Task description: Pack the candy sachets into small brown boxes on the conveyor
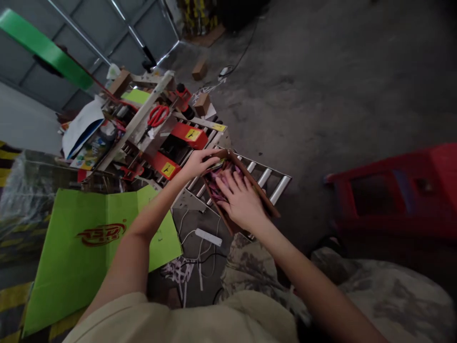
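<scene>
An open brown cardboard box point(262, 190) rests tilted in view on a roller conveyor point(264, 177). Small purple packets point(215, 186) fill it; their exact kind is too blurred to tell. My right hand point(243, 197) lies flat on the packets, fingers spread. At the box's far left end, my left hand point(198, 163) reaches over the edge with thumb and fingers stretched out and apart. Whether its fingertips press on a flap or on the contents I cannot make out.
A box-sealing machine point(191, 136) with red parts stands just beyond, red scissors point(158, 116) on it. A green flattened carton point(85, 257) lies left. A white power strip point(208, 237) with cords is below the conveyor. A red plastic stool point(414, 190) stands right.
</scene>
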The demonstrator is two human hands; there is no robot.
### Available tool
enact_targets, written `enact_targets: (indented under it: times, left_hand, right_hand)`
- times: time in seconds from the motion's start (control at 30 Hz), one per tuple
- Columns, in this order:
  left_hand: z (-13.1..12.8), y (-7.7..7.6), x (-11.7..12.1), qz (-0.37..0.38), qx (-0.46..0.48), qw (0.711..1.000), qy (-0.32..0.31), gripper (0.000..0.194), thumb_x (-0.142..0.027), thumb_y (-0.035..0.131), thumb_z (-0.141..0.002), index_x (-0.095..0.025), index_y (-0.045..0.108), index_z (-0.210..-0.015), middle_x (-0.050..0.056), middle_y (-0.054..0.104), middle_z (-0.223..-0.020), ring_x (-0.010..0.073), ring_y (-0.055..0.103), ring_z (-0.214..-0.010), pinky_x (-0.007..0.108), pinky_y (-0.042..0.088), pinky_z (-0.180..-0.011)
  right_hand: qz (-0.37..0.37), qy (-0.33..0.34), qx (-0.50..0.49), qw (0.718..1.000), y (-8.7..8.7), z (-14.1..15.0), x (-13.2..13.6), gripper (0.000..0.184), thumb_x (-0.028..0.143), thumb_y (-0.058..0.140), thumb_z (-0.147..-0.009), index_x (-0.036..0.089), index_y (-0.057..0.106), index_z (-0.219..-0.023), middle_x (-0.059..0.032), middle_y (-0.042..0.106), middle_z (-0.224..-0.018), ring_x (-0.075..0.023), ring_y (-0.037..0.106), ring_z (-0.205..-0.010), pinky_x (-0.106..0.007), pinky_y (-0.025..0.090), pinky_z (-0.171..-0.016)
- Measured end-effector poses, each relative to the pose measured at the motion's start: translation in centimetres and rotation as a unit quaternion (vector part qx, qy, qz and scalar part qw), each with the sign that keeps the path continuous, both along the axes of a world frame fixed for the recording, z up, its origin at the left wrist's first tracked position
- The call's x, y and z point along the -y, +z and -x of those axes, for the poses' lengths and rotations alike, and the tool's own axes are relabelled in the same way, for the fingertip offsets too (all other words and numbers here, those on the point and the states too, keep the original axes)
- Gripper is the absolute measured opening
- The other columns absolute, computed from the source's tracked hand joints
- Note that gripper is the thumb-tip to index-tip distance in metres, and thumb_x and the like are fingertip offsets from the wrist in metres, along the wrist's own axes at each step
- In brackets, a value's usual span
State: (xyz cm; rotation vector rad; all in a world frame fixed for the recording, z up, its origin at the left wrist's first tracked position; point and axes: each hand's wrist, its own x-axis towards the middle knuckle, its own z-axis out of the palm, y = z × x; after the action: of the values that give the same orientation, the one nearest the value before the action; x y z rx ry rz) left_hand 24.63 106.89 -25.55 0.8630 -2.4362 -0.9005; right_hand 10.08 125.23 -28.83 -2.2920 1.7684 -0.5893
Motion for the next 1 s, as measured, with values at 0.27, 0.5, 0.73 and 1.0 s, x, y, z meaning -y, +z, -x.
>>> enact_targets:
  times: [0.27, 0.5, 0.73, 1.0]
  left_hand:
    - [0.0, 0.3, -1.3, 0.097, 0.12, 0.98, -0.124, 0.041, -0.051, 0.052, -0.095, -0.021, 0.076, -0.083, 0.006, 0.067, -0.08, 0.0182, 0.064, -0.079, 0.032, 0.049, -0.077]
    - [4.9, -1.9, -2.0, 0.145, 0.252, 0.95, 0.113, 0.024, -0.025, 0.046, -0.093, -0.015, 0.067, -0.088, 0.013, 0.068, -0.089, 0.025, 0.064, -0.086, 0.037, 0.046, -0.078]
    - [5.7, -4.7, -1.4, 0.13, 0.197, 0.931, 0.279, 0.024, -0.022, 0.041, -0.099, -0.014, 0.061, -0.11, 0.013, 0.068, -0.102, 0.0266, 0.061, -0.109, 0.047, 0.037, -0.103]
    - [4.3, -2.2, -10.8, 0.133, -0.014, 0.954, 0.268, 0.061, -0.056, 0.016, -0.102, -0.025, 0.022, -0.154, 0.013, 0.029, -0.161, 0.0199, 0.027, -0.151, 0.043, 0.025, -0.123]
  right_hand:
    - [-0.105, 0.023, 0.053, 0.993, -2.6, -0.8, 2.2, 0.052, 0.034, 0.045, -0.098, 0.012, 0.051, -0.144, -0.015, 0.044, -0.153, -0.0362, 0.027, -0.149, -0.06, 0.017, -0.123]
    - [0.045, 0.081, 0.319, 0.943, 0.8, 2.3, -0.4, 0.032, 0.014, 0.046, -0.089, 0.018, 0.071, -0.109, -0.0108, 0.064, -0.129, -0.0255, 0.045, -0.139, -0.048, 0.04, -0.117]
    - [-0.061, -0.106, 0.185, 0.975, 3.3, 2.9, -3.3, 0.082, 0.048, 0.062, -0.088, 0.007, 0.034, -0.152, -0.0243, 0.036, -0.155, -0.0438, 0.034, -0.143, -0.066, 0.033, -0.112]
    - [-0.083, -0.062, 0.122, 0.987, -0.4, 2.1, -4.6, 0.082, 0.043, 0.067, -0.082, 0.012, 0.038, -0.152, -0.0205, 0.021, -0.162, -0.0405, 0.023, -0.149, -0.069, 0.029, -0.111]
